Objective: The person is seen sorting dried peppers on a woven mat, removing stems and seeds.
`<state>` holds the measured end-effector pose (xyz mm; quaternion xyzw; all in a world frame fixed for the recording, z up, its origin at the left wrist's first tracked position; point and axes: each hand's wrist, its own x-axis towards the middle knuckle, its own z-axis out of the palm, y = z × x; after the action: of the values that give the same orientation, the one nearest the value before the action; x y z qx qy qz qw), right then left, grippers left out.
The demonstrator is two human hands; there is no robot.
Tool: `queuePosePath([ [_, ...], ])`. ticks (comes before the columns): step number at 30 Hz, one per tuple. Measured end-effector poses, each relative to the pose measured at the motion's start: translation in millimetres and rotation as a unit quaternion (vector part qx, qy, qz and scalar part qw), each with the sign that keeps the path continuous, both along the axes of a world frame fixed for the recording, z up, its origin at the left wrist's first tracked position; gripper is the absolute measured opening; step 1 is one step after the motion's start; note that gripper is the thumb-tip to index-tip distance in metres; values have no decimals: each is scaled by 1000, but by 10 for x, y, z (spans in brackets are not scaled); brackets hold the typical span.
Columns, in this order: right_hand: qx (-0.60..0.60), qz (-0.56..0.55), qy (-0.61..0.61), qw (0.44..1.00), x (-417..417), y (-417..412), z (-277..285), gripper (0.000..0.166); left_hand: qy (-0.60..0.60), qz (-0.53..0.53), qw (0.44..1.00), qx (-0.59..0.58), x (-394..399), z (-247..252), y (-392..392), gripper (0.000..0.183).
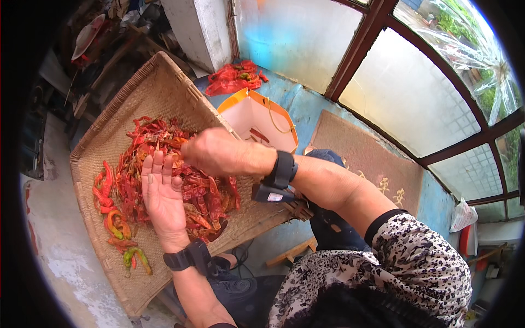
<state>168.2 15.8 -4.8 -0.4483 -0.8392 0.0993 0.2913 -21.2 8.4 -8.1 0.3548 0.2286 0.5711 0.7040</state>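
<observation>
A woven winnowing basket (250, 242) lies before me, holding a heap of dried red chili peppers (209, 201). My left hand (164, 201) is over the heap, palm up with the fingers extended and nothing resting on the palm. My right hand (213, 151) is blurred above the heap's right part; its fingers are curled, and whether they hold anything cannot be told. Several fresher red peppers (105, 188) and a greenish twisted pepper (137, 256) lie apart at the basket's left side.
Behind the basket's right rim stands an open paper bag (287, 141) with a few peppers inside. Beyond it lies a red plastic bag (233, 80) with peppers. A brown mat (369, 160) lies below framed windows, one pane cracked. Clutter fills the upper left.
</observation>
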Motion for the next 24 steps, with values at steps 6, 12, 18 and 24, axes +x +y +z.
queuePosePath([
  [6, 18, -324, -34, 945, 753, 280, 103, 12, 593, -6, 769, 240, 160, 34, -163, 27],
  [12, 105, -271, -55, 955, 697, 185, -8, 13, 712, 36, 534, 455, 172, -245, -245, 32],
  [18, 6, -127, -246, 961, 19, -27, -209, 21, 767, 66, 483, 417, 23, -316, -9, 31],
  [24, 6, -126, -187, 974, 34, 52, -231, 16, 723, 145, 546, 398, -101, -169, 82, 29],
])
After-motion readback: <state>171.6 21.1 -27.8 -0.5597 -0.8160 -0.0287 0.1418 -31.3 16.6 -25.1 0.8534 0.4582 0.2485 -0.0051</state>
